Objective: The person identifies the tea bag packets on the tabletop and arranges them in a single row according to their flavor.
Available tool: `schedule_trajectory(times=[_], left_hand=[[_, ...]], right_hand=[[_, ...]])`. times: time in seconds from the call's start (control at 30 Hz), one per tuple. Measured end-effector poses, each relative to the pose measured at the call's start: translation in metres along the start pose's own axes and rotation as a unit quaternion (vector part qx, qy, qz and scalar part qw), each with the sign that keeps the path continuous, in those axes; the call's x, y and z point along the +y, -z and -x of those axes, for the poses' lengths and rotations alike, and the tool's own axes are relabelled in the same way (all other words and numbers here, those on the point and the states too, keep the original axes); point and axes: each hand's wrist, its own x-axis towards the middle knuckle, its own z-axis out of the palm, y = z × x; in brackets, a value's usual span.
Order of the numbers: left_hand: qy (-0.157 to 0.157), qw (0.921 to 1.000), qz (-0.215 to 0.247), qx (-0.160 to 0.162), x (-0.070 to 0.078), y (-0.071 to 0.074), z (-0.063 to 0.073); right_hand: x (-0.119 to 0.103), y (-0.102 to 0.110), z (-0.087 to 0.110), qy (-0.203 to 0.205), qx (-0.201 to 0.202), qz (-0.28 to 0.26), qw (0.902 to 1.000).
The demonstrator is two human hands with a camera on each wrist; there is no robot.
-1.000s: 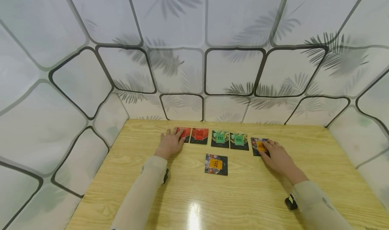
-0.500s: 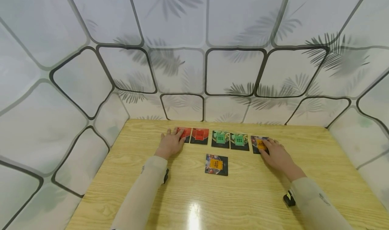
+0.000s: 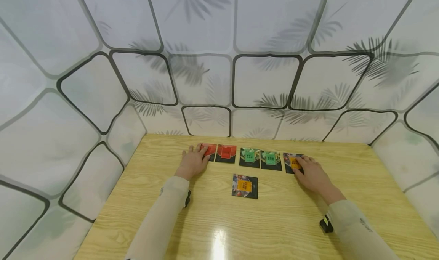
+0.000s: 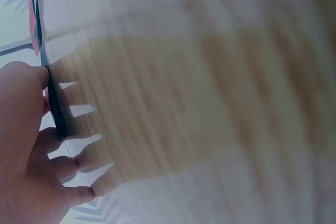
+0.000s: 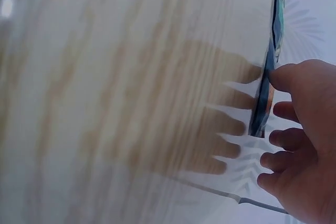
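Observation:
My left hand (image 3: 193, 163) rests on the leftmost red-and-black packet (image 3: 211, 152), fingers spread and covering its left part. In the left wrist view the thumb lies at the near edge of that thin packet (image 4: 58, 108). At the row's right end my right hand (image 3: 313, 177) touches a dark packet with an orange label (image 3: 289, 164), hiding its right side. The right wrist view has the thumb at this packet's edge (image 5: 261, 103) and the other fingers loosely bent. Between the hands lie another red packet (image 3: 226, 154) and two green-labelled packets, one (image 3: 249, 157) beside the other (image 3: 271, 161).
A second orange-labelled packet (image 3: 245, 186) lies alone in front of the row. The wood-grain table (image 3: 267, 229) ends at a patterned backdrop (image 3: 257, 122) behind the row, with more of it at both sides. Black wrist devices show under both sleeves.
My right hand has slid the orange-labelled packet slightly away from me, more in line with the row, then stayed still. The left hand has kept its place on the red packet.

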Motion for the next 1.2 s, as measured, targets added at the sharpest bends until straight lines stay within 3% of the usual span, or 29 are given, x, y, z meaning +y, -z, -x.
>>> schedule_trajectory(times=[0.23,0.77,1.03,1.2], left_hand=[[-0.002,1.0,-0.002,0.0,0.0,0.001,0.001],[-0.003,1.0,-0.008,0.003,0.0,0.0,0.0],[-0.006,0.9999,-0.01,0.003,0.001,0.002,0.001],[-0.006,0.9999,-0.012,0.004,0.002,0.003,0.002]], right_hand=[[-0.015,0.006,0.002,0.01,0.004,0.001,0.9999],[-0.096,-0.005,0.01,0.142,0.008,-0.008,0.9898],[-0.129,-0.016,0.015,0.187,-0.049,-0.012,0.9811],[-0.144,-0.025,0.017,0.218,-0.065,-0.008,0.9738]])
